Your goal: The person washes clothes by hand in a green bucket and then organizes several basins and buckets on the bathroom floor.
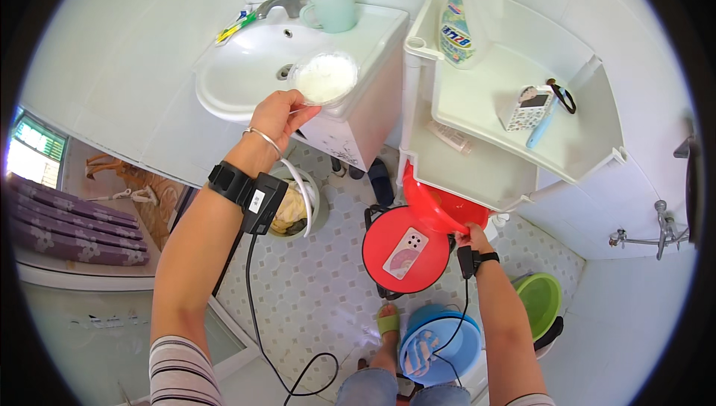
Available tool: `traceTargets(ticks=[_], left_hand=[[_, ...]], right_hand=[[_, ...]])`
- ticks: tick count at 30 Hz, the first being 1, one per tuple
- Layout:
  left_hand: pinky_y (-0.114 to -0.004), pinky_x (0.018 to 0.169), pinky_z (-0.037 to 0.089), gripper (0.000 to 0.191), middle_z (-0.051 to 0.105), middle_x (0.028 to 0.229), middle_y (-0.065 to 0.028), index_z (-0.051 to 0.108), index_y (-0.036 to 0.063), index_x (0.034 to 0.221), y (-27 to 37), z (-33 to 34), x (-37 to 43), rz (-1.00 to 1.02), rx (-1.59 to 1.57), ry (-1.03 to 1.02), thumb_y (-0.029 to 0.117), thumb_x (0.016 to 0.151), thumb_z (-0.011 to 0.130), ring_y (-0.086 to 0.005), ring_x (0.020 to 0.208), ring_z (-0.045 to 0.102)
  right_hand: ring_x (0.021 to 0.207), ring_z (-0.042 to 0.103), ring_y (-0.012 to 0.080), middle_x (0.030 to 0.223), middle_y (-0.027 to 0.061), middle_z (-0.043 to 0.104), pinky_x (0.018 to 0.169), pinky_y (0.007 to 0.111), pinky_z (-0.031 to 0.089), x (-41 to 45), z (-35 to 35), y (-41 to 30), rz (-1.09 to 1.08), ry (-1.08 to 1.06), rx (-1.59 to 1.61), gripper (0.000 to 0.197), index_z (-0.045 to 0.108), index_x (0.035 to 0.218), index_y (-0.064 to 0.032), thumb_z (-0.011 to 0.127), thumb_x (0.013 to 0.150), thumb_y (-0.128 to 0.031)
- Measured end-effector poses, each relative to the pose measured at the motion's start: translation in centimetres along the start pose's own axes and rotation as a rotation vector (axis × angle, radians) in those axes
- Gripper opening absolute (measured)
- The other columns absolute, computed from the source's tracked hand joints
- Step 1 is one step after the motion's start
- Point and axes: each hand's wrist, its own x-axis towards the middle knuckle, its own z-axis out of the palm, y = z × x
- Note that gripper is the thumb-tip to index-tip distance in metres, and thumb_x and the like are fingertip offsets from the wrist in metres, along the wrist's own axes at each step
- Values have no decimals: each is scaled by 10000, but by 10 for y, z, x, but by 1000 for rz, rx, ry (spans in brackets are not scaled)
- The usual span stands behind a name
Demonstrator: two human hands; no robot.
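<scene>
My left hand point(279, 118) pinches the near rim of a clear round plastic container point(326, 78) with white powdery contents. It is held over the right edge of the white washbasin point(215, 84). My right hand point(474, 238) grips the near rim of a red plastic basin point(433, 207), which is tilted and partly hidden beneath the corner shelf. Just left of that hand stands a round red stool point(377, 258) with a smartphone point(406, 253) lying on its seat, its several camera lenses facing up.
On the washbasin stand a faucet point(282, 0) and a mint mug point(335, 12) with toothbrushes. The white corner shelf point(503, 160) holds a cleaner bottle point(461, 31). On the floor are a laundry bucket point(321, 204), a blue bucket point(467, 344) with a striped cloth, and a green basin point(540, 305). Cables hang from both wrists.
</scene>
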Motion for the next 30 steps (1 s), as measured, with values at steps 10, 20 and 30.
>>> traceTargets(ticks=[10,20,30], left_hand=[[-210,410,356,310,398,618,9,415,102,697,-17,18,-25,122,197,244,300,752,646,-101,508,419],[-372,868,387,481,441,1134,-223,273,-20,1162,-170,119,2,873,913,87,108,809,574,-312,1015,485],[-422,690,441,331,555,913,-204,163,39,1169,-177,149,32,468,950,70,87,887,331,-358,775,556]], right_hand=[[556,509,161,664,69,495,561,282,504,1,-1,-2,-5,1,-28,99,475,765,-40,533,804,-110],[475,437,137,544,50,422,540,272,477,0,11,0,3,-18,-21,158,450,657,-63,521,797,-88],[514,461,136,623,14,473,457,263,427,18,-36,-7,-24,-49,-29,64,466,721,-89,479,718,-26]])
